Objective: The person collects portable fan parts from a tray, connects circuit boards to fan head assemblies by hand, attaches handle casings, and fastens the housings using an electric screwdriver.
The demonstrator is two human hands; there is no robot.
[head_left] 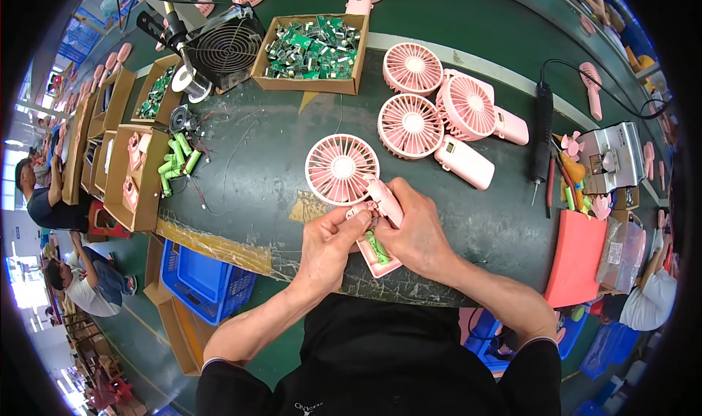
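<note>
A pink handheld fan (342,169) lies in front of me with its handle opened up. Inside the handle shell (386,268) sits a green cylindrical battery (378,249). My left hand (325,249) pinches the fan at its neck, thumb and forefinger together; what lies under the fingertips is partly hidden. In my right hand (420,229) is a pink handle cover (385,201), tilted up beside the neck, its thumb close to the left fingertips. Several assembled pink fans (411,126) are grouped just beyond, to the right.
Cardboard boxes hold green circuit boards (314,50) and pink shells (131,193). Loose green batteries (175,160), a solder spool (191,85), a soldering iron (175,32) and a black fume fan (227,47) are left. A black electric screwdriver (541,131) and red pad (576,259) are right.
</note>
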